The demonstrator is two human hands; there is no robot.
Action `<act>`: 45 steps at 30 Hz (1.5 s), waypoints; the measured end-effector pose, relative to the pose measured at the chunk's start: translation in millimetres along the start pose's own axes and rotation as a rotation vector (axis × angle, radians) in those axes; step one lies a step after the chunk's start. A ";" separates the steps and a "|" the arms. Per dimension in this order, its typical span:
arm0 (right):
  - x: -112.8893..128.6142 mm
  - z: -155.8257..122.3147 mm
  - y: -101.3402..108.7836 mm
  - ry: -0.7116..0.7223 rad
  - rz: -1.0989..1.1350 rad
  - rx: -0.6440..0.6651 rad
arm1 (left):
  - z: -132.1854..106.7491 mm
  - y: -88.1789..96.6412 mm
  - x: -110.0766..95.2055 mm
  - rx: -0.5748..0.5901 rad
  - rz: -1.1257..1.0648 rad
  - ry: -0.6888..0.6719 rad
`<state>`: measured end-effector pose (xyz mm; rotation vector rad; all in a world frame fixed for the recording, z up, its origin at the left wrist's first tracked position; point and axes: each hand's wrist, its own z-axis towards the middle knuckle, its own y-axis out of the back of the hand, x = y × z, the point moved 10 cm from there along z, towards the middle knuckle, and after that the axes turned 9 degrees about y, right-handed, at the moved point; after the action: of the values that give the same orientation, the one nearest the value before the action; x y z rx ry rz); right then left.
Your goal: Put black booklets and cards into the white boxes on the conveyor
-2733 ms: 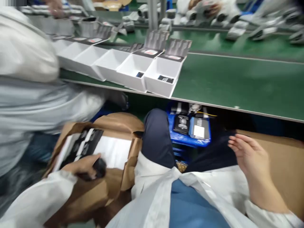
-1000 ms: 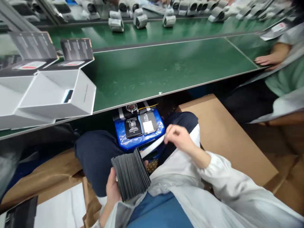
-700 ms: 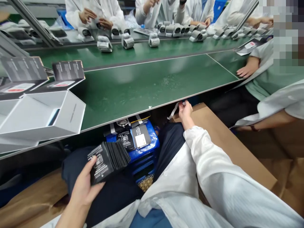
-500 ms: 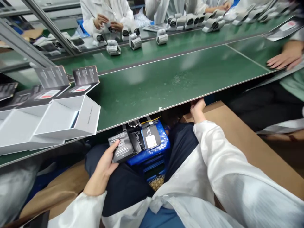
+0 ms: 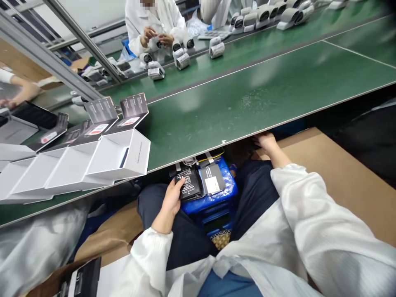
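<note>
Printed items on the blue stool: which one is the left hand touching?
The black pile with white print: the left hand has its thumb on it. The grey card beside it, with a white label, is untouched.

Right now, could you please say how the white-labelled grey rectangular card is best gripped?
Probably by its right edge, coming from the right: the grey card lies fairly flat, with bare blue plastic stool beside that edge, while the rectangular black card stack crowds its left.

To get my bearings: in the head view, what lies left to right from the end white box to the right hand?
End white box, left hand, black printed cards, grey card with white label, right hand.
</note>
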<state>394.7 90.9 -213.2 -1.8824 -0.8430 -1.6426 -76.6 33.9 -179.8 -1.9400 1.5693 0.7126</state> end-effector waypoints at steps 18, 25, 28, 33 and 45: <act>13.1 -308.2 -190.4 0.375 -0.407 1.038 | -17.3 3.7 26.5 0.129 -0.143 -0.200; 15.6 -296.9 -183.6 0.519 -0.431 0.950 | 0.1 5.0 25.6 0.124 -0.105 -0.246; 34.6 -290.7 -163.1 0.786 -0.554 0.881 | 4.1 9.0 25.3 0.063 -0.012 -0.296; 28.1 -286.7 -127.8 1.152 -0.980 0.953 | -5.5 25.7 19.3 -0.108 0.068 -0.420; 36.9 -283.1 -101.2 1.448 -0.874 0.796 | -79.7 -15.9 13.5 -0.306 1.272 -1.096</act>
<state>131.5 -38.7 -137.8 0.4328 -1.2811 -2.0119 -53.2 -28.2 -130.9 -0.1515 1.7231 2.0879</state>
